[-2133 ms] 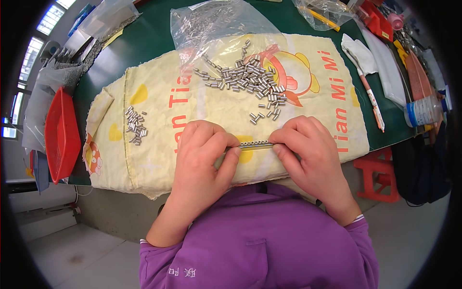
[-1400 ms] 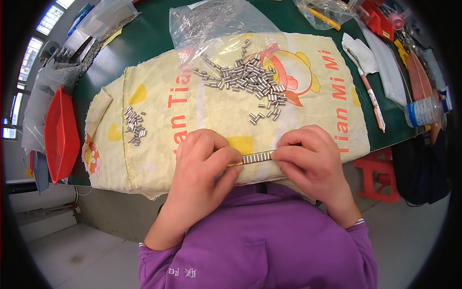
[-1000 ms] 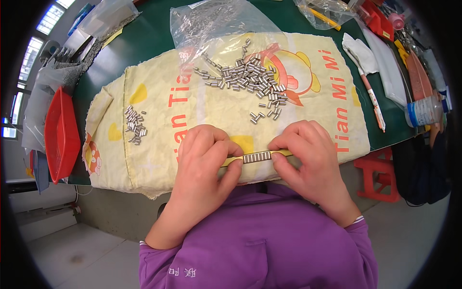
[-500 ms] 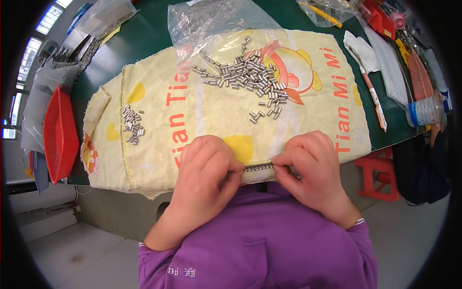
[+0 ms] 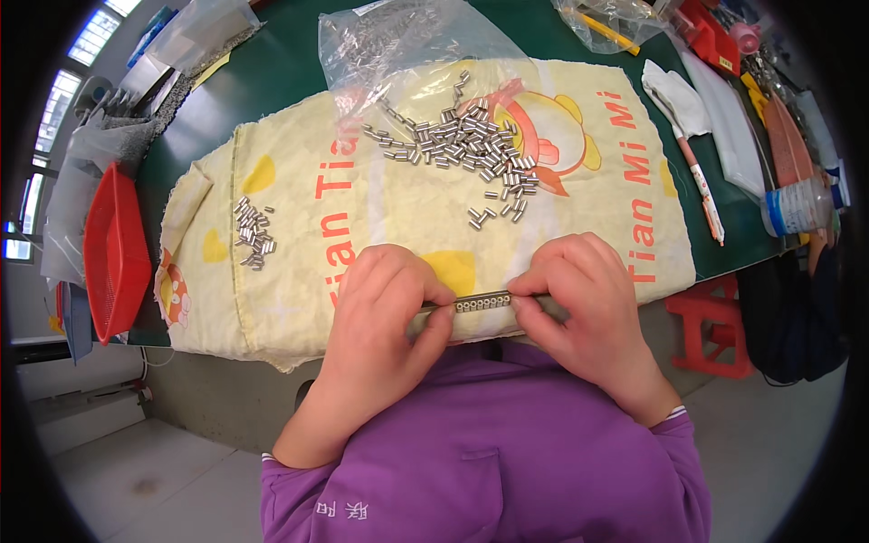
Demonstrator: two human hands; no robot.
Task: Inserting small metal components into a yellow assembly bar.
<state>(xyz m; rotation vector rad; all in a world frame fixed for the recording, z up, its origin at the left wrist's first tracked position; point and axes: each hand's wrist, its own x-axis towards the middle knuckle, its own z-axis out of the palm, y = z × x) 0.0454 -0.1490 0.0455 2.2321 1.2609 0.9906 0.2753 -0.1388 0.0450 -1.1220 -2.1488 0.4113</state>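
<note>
A narrow metal strip with a row of small round tube ends spans the gap between my hands near the cloth's front edge. My left hand pinches its left end between thumb and fingers. The right end is pinched the same way by my right hand. Beyond them, a loose heap of small silver metal cylinders lies on the yellow printed cloth. A smaller pile of the same cylinders is off to the left.
A clear plastic bag with more cylinders lies behind the heap. On the left stands a red plastic tray. A pen, a white cloth and a plastic bottle are at the right. Below is a red stool.
The strip has tilted between my fingers and risen slightly, so its row of round ends shows more plainly. Both hands keep their pinch. The piles look unchanged.
</note>
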